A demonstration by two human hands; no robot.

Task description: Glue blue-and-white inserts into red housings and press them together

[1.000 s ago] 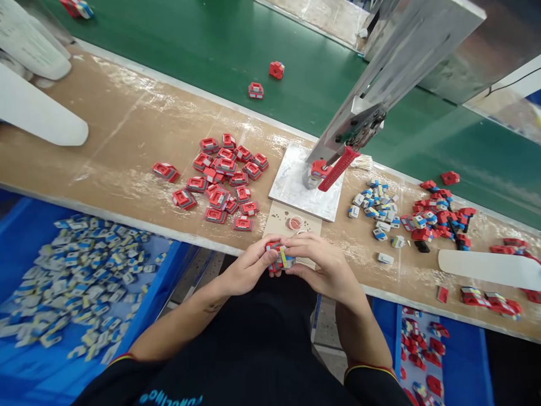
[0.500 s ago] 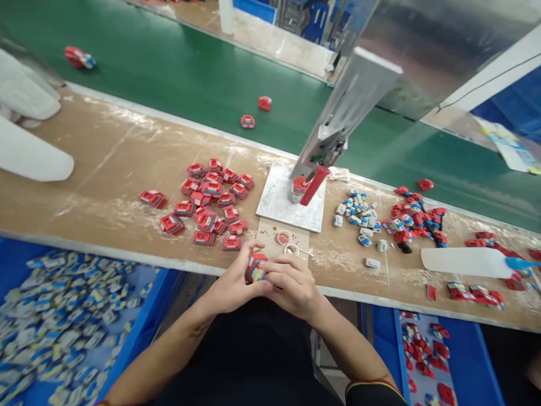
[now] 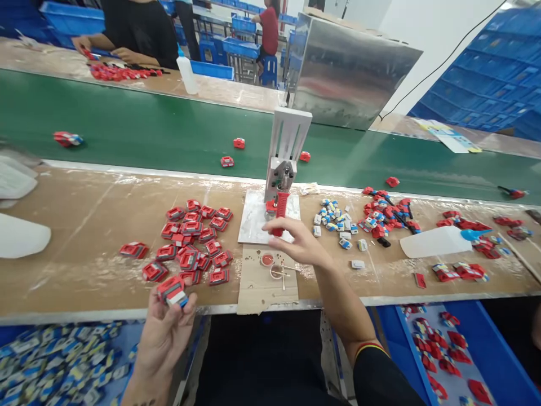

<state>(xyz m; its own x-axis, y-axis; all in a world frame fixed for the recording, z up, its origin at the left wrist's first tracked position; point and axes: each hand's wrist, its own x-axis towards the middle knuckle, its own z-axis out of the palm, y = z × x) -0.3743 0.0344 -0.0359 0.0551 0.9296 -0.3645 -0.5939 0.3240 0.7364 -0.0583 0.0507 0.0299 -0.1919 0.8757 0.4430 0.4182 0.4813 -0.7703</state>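
My left hand [image 3: 164, 327] holds a small red, grey, white and blue plastic toy part [image 3: 172, 291] in its fingertips, above the table's front edge. My right hand [image 3: 300, 242] is at the lower end of the red lever handle [image 3: 282, 206] of a metal toggle press [image 3: 289, 135]. Its fingers are apart and overlap the handle's tip; whether they touch it I cannot tell. Under the press, a red part sits on the pale metal base plate [image 3: 251, 223]. Left of the plate lies a pile of red and grey plastic parts [image 3: 190, 228].
A green conveyor belt [image 3: 169, 129] carries a few parts behind the table. Cardboard [image 3: 253, 293] with small dishes and cotton swabs lies before the press. White-blue parts [image 3: 333, 217], red parts [image 3: 380, 217] and a squeeze bottle [image 3: 435, 242] lie right. Blue bins [image 3: 502, 344] stand below; a co-worker [image 3: 139, 28] sits opposite.
My hands have parted. The left carried the toy part left and down, while the right let go of it and rose to the press handle. The view has tilted up.
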